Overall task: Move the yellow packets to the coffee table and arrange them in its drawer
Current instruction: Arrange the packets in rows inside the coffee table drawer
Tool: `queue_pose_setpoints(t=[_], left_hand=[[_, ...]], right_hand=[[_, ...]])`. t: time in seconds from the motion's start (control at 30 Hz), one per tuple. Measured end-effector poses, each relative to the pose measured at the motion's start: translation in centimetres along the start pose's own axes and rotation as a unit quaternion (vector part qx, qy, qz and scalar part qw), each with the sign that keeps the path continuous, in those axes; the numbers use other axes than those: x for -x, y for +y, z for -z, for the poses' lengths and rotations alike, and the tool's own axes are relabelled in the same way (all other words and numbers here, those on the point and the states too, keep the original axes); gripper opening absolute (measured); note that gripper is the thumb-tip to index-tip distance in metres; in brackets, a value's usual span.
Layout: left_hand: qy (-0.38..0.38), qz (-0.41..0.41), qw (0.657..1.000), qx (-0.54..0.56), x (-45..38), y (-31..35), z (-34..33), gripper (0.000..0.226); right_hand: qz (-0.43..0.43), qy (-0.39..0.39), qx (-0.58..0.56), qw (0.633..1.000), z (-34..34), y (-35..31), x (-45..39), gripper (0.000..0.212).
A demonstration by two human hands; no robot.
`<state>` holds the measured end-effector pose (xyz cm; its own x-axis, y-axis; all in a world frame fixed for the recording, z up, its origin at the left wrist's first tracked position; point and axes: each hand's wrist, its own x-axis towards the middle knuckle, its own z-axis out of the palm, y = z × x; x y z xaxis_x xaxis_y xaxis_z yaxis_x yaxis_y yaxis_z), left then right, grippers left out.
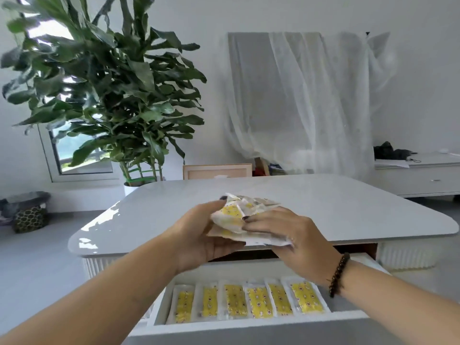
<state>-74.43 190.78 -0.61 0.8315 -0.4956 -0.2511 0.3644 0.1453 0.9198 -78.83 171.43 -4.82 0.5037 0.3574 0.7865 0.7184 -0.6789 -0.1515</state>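
the left hand and the right hand together held a bundle of yellow packets above the near edge of the white coffee table. the left hand cupped the bundle from below and from the left, its thumb up along the top of the stack. the right hand lay over the right side of the bundle, its fingers curled onto the top packet and its dark-painted fingertips pressing the wrapper. the packets in the bundle sat unevenly, some fanned out toward the far side, with clear wrapper edges sticking out below the right hand. a dark beaded bracelet circled the right wrist.

beneath the hands the table's drawer stood pulled out toward the person. inside it a row of six yellow packets lay flat, side by side, their long sides touching or nearly so, each in a clear wrapper. the row ran from the left part of the drawer to the right, just behind the drawer's front wall.

beyond the table a tall leafy plant stood in a white pot at the left, a sheer white curtain hung at the back, and a low white cabinet stood at the right.
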Motion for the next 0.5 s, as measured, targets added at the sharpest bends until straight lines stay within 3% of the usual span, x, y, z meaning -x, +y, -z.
queue_pose_setpoints(t=[0.07,0.13,0.23,0.3,0.37,0.4,0.43,0.5], left_hand=[[0.005,0.007,0.999,-0.054,1.2,-1.2,0.5,0.024],[0.012,-0.011,0.998,-0.053,1.8,-2.1,1.0,0.024],[0.068,-0.068,0.995,-0.031,3.0,-2.4,1.3,0.026],[0.097,-0.106,0.989,-0.017,3.6,-2.4,1.4,0.024],[0.117,-0.133,0.984,-0.002,4.1,-2.4,1.7,0.024],[0.121,-0.142,0.982,0.001,4.3,-2.5,1.7,0.023],[0.12,-0.147,0.982,0.001,4.5,-2.6,1.7,0.022],[0.105,-0.152,0.983,-0.02,4.7,-3.0,1.6,0.021]], right_hand=[[0.025,-0.035,0.015,0.999,0.1,-0.6,1.1,0.044],[0.005,-0.031,0.015,0.999,0.2,-1.2,1.7,0.052],[-0.169,0.028,-0.052,0.984,0.2,-3.0,1.7,0.064],[-0.342,0.094,-0.208,0.912,0.2,-4.1,1.3,0.045],[-0.46,0.127,-0.437,0.762,0.5,-4.5,0.8,0.02],[-0.481,0.112,-0.52,0.697,0.6,-4.9,0.6,0.02],[-0.485,0.082,-0.563,0.664,0.7,-5.2,0.5,0.025],[-0.477,0.027,-0.557,0.68,0.4,-5.8,0.6,0.025]])
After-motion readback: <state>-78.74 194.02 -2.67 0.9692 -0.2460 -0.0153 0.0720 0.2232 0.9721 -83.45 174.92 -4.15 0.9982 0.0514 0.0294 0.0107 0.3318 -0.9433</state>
